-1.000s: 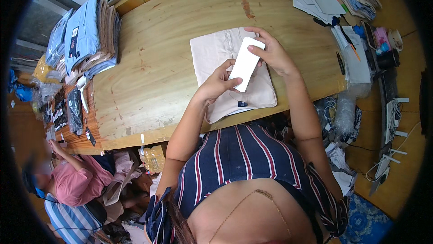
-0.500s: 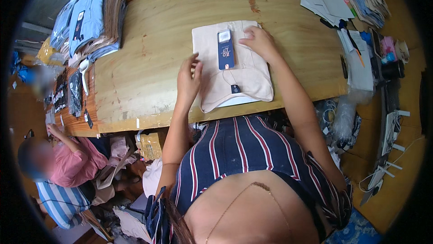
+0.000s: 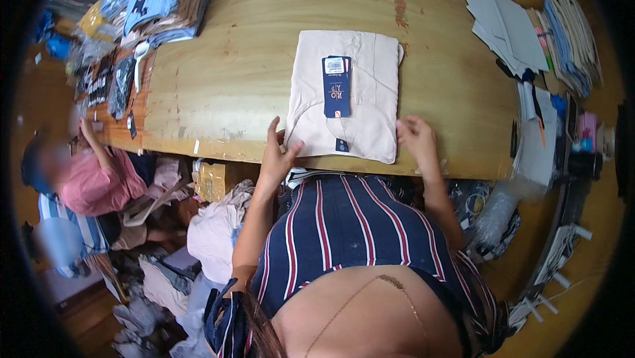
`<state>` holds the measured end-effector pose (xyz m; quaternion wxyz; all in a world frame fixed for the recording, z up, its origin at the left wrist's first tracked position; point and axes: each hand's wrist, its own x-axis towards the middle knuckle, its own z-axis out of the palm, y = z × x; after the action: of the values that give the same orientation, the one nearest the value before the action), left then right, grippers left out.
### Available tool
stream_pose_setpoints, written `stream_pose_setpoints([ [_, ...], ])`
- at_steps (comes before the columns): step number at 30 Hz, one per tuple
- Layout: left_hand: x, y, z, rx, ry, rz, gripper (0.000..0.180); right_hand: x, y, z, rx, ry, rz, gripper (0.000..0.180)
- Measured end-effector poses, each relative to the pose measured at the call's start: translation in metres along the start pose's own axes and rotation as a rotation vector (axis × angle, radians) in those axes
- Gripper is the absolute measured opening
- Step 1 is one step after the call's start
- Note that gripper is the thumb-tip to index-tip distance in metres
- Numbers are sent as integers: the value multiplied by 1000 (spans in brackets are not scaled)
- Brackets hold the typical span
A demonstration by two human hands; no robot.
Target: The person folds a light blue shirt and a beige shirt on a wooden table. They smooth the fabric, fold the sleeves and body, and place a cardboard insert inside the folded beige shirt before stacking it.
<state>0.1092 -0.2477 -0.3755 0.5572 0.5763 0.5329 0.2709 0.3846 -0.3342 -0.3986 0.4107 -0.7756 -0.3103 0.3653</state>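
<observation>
A folded pale pink shirt (image 3: 378, 87) lies flat on the table in front of me. On top of it rests a dark blue hang tag (image 3: 337, 97) with a white label, tied by a thin string to a small dark neck label (image 3: 341, 145). At the shirt's near left corner, my left hand (image 3: 278, 158) has its thumb and fingers apart, the thumb at the fabric's edge. My right hand (image 3: 418, 143) is beside the near right edge, fingers loosely bent and apart, with nothing visible in them.
Folded blue and beige garments (image 3: 162, 4) are stacked at the far left, near a white spoon-shaped object (image 3: 140, 60). Grey-white sheets (image 3: 499, 24) and another garment pile (image 3: 572, 40) sit at the far right. Another person in a pink top (image 3: 102, 179) is at the left.
Both hands have come nearer to me along the shirt's sides, the right one leaving its top. The shirt lies straighter, and the white edge under its near side no longer shows.
</observation>
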Motion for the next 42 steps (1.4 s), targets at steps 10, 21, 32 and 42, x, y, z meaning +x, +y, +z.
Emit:
stream_pose_setpoints([
  [10,16,4,8,458,113,-95,68,44,-18,-16,105,-255,92,34],
  [21,21,-8,7,555,4,44,79,153,-56,23,556,-30,-131,57],
  [32,10,-1,4,424,75,23,74,73,-16,-6,-219,-53,-101,53],
  [42,4,5,-18,201,-10,44,61,-12,-40,24,635,-443,307,53],
])
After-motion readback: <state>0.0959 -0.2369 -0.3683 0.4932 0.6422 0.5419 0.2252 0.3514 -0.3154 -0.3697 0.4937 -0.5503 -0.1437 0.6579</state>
